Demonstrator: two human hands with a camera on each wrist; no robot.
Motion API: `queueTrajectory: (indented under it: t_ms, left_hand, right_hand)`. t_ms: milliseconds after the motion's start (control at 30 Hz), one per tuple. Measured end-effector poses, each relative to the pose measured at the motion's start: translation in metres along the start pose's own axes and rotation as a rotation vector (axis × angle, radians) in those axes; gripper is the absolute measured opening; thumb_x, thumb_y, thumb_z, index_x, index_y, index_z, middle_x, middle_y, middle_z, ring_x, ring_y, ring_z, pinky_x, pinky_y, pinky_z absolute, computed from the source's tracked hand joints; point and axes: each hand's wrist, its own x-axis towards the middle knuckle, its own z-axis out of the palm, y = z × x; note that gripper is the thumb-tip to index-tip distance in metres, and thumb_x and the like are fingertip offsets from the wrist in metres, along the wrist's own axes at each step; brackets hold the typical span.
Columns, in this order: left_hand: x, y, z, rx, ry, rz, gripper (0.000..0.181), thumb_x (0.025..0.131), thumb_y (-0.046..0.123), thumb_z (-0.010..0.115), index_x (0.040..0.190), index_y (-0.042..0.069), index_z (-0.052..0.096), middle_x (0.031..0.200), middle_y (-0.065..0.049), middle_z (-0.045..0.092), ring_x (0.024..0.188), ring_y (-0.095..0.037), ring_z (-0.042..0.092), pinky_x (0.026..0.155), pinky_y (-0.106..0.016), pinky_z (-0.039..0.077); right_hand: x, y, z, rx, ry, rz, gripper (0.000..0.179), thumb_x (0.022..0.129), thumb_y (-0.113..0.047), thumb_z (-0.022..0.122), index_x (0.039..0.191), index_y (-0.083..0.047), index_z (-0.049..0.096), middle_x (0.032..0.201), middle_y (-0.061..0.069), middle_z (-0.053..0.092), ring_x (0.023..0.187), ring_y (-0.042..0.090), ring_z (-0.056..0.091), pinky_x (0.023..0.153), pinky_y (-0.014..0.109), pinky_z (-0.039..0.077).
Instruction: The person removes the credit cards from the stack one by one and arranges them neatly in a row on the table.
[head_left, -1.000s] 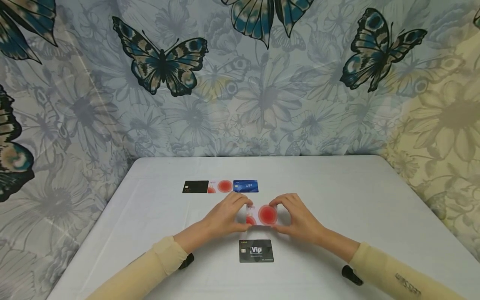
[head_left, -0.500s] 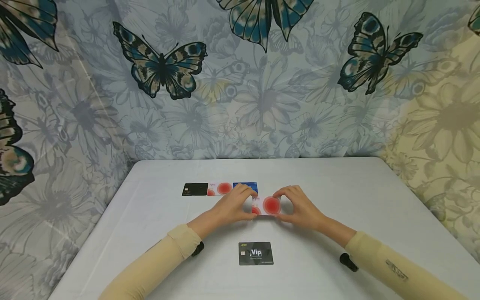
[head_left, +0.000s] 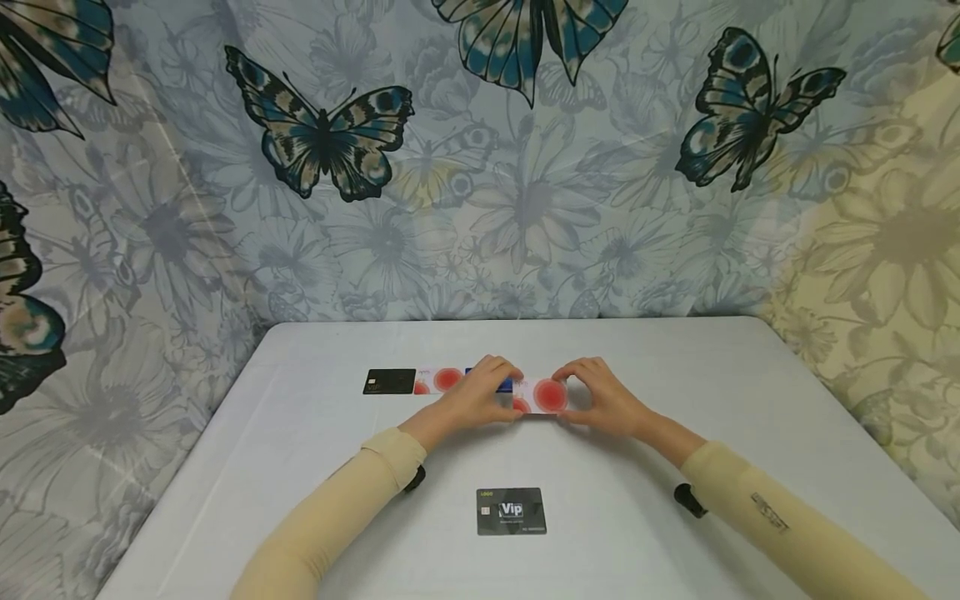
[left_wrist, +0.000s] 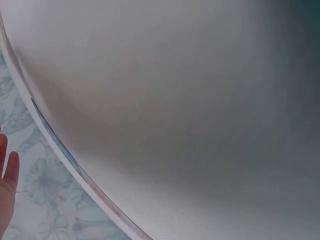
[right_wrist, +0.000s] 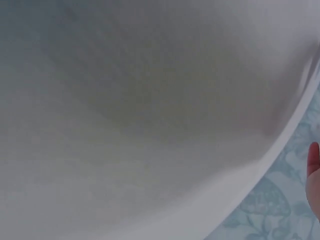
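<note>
Both hands hold a white card with red circles (head_left: 550,395) between them in the head view. My left hand (head_left: 483,393) pinches its left end by the corners, thumb at the near edge and fingers at the far edge. At the opposite end my right hand (head_left: 603,398) pinches it the same way. The card is at the right end of a row of cards, tilted toward me. In that row lie a black card (head_left: 389,382), a similar red-circle card (head_left: 448,380) and a blue card (head_left: 504,386), the last mostly hidden behind my left hand.
A dark grey card marked "Vip" (head_left: 512,512) lies nearer to me on the white table (head_left: 360,517). Behind the table's far edge hangs a butterfly-patterned cloth (head_left: 525,208). The left wrist view shows mostly table surface (left_wrist: 165,100), and so does the right one.
Both hands have carried the red-circle card away from me and slightly right, from above the grey card to the blue card's right side. The cards lying on the table have stayed put.
</note>
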Motion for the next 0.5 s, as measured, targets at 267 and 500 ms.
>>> queueTrajectory:
  t_ms: [267,500]
  left_hand:
    - [0.018,-0.009,0.005,-0.011,-0.037,-0.006,0.049,0.081,0.031,0.079,0.12,0.008,0.061,0.119,-0.005,0.057,0.114,-0.019,0.048,0.099,-0.03,0.042]
    - [0.03,-0.017,0.01,-0.018,-0.091,-0.098,0.051,0.083,0.035,0.078,0.125,0.011,0.06,0.122,-0.002,0.055,0.118,-0.016,0.046,0.102,-0.03,0.041]
  right_hand:
    - [0.007,0.016,-0.003,0.026,-0.028,0.044,0.051,0.072,-0.015,0.087,0.116,-0.008,0.061,0.115,0.005,0.06,0.11,0.027,0.043,0.094,0.05,0.036]
    - [0.016,0.025,-0.007,0.029,-0.108,0.155,0.051,0.077,-0.018,0.084,0.121,-0.009,0.06,0.12,0.008,0.058,0.115,0.03,0.041,0.096,0.054,0.036]
